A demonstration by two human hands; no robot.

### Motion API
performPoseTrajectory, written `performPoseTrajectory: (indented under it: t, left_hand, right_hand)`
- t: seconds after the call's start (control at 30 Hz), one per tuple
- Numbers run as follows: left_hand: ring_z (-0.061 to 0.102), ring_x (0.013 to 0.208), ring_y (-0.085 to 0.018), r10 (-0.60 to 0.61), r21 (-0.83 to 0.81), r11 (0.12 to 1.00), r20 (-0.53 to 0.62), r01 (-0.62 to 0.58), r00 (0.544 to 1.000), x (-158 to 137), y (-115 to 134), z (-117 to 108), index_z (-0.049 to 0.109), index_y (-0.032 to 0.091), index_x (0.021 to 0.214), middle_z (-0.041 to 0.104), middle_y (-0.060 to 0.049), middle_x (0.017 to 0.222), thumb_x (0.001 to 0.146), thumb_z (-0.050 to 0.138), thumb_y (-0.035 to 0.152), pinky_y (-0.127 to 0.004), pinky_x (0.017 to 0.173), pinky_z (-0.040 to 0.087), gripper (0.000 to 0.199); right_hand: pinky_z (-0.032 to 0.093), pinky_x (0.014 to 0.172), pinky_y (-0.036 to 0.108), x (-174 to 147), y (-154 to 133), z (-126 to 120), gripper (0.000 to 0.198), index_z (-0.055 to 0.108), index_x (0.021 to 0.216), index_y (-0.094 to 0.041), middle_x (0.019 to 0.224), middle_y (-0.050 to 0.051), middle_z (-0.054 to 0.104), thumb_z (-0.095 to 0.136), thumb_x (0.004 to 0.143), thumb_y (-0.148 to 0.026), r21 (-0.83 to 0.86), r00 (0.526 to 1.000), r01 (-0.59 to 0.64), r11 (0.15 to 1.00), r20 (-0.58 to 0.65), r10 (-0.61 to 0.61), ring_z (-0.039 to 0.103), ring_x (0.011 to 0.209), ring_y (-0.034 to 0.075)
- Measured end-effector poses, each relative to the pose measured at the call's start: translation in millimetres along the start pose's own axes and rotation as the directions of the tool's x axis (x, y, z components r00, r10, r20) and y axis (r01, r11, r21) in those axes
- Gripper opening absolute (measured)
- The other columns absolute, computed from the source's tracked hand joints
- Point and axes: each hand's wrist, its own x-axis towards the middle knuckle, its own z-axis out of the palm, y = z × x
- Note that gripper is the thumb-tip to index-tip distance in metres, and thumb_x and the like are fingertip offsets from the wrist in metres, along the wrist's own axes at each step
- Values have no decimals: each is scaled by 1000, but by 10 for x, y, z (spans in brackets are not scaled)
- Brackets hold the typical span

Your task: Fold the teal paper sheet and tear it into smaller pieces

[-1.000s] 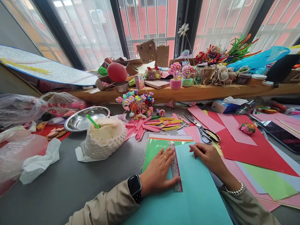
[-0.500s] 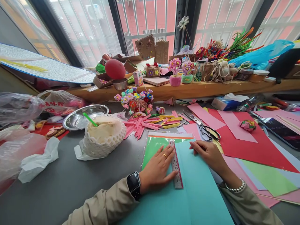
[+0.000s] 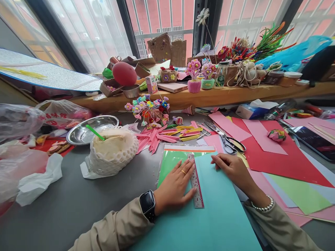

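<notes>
My left hand lies flat with fingers spread, pressing a clear ruler with a pink edge onto a teal sheet of paper. A ring and a watch are on this hand and wrist. My right hand is at the sheet's upper right corner, fingers curled and pinched at the paper's edge; its fingertips are partly hidden. Under the sheet's top left is a green paper pack in a clear sleeve. Large scissors lie just beyond my right hand.
Pink and yellow paper strips lie beyond the pack, near a bunch of small craft flowers. A netted coconut with a green straw and a metal bowl stand left. Red paper and a phone lie right.
The view has shifted slightly. Both hands, the ruler and the teal sheet keep nearly the same places relative to each other.
</notes>
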Motion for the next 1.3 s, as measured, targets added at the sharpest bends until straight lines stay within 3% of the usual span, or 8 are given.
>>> performPoseTrajectory:
  t: [0.33, 0.43, 0.53, 0.6, 0.67, 0.77, 1.3]
  left_hand:
    - [10, 127, -23, 9, -19, 1000, -30, -10, 1000, 7, 1, 3, 14, 10, 131, 17, -12, 138, 81, 35, 40, -41, 104, 13, 62]
    - [11, 127, -23, 9, -22, 1000, -38, -10, 999, 3, 2, 1, 15, 10, 131, 17, -12, 138, 81, 35, 39, -42, 104, 14, 62]
    - [12, 126, -23, 8, -24, 1000, -40, -9, 999, -1, 4, -3, 16, 10, 131, 18, -12, 137, 81, 36, 39, -42, 104, 14, 61]
    - [13, 126, -23, 5, -27, 1000, -35, -6, 999, 1, 6, -5, 18, 9, 130, 19, -12, 137, 80, 36, 39, -43, 104, 15, 61]
    - [14, 126, -23, 2, -34, 999, -33, -3, 999, 8, 7, -5, 19, 9, 130, 20, -12, 137, 80, 37, 39, -43, 104, 15, 61]
    - [15, 126, -23, -9, -40, 999, -33, 8, 999, 18, 6, 1, 21, 8, 129, 22, -13, 136, 79, 38, 40, -43, 104, 16, 61]
    - [13, 126, -24, 11, -30, 999, -53, -13, 999, 10, 0, 14, 16, 10, 131, 18, -12, 137, 79, 39, 38, -43, 104, 16, 62]
  right_hand:
    - [37, 49, 23, -4, -6, 8, 34, 57, 62, -19, 55, -1, 56, 42, 78, -45, 14, 999, -26, 1000, -36, 26, 49, 49, 12]
    - [43, 51, 25, 7, 42, 29, 31, 54, 85, -18, 85, 5, 59, 51, 71, -46, 88, 986, -58, 994, -151, 70, 50, 52, 11]
    - [46, 52, 26, 20, 96, 42, 54, 40, 110, -19, 108, 11, 51, 56, 66, -47, 212, 966, -144, 967, -183, 184, 53, 53, 10]
    - [45, 52, 25, 23, 108, 35, 49, 43, 107, -18, 96, 8, 57, 53, 68, -46, 211, 967, -201, 957, -111, 228, 54, 54, 12]
    - [42, 50, 24, 19, 96, 19, 32, 54, 85, -18, 70, 2, 59, 49, 71, -47, 111, 977, -204, 973, -33, 209, 52, 54, 13]
    - [36, 47, 22, 7, 58, -9, 34, 51, 56, -19, 51, -2, 49, 45, 74, -47, -41, 987, -162, 986, -18, 161, 46, 50, 12]
    - [35, 45, 22, 4, 46, -23, 33, 55, 58, -19, 51, -1, 53, 43, 75, -45, -63, 990, -126, 990, -69, 121, 47, 49, 13]
